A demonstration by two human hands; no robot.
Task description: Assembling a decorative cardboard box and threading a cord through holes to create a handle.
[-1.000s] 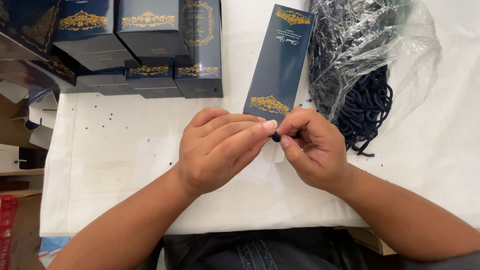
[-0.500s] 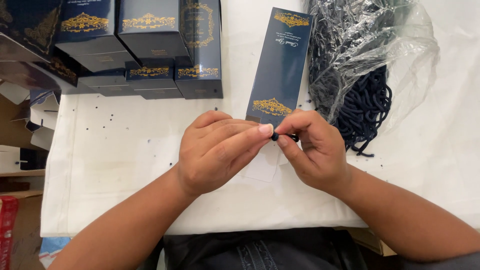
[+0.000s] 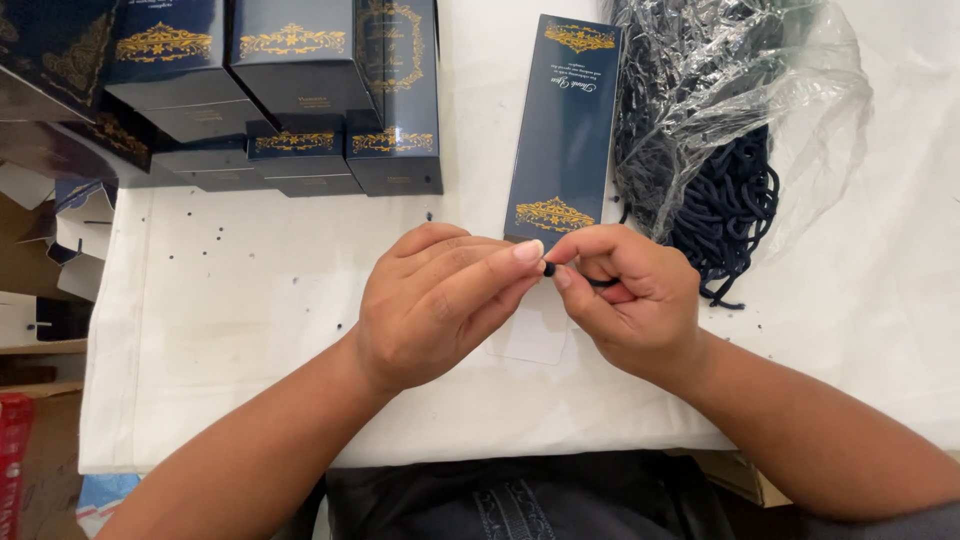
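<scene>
A short dark cord piece (image 3: 549, 269), round and matte, sits pinched at the near centre of the white cloth-covered table (image 3: 250, 300). The left hand (image 3: 440, 305) and right hand (image 3: 625, 300) meet fingertip to fingertip, both closed narrowly on it. Behind lies 1 flat navy box (image 3: 565, 120); far right, a crinkled clear bag of cords (image 3: 720, 130).

Navy gift boxes (image 3: 330, 95): glossy card, gold foil. Flat sleeve (image 3: 565, 120): same sheen. Cord bundle (image 3: 725, 205): matt braided. Bag (image 3: 760, 90): clear crinkled plastic. Table (image 3: 250, 300): white cloth, speckled.
</scene>
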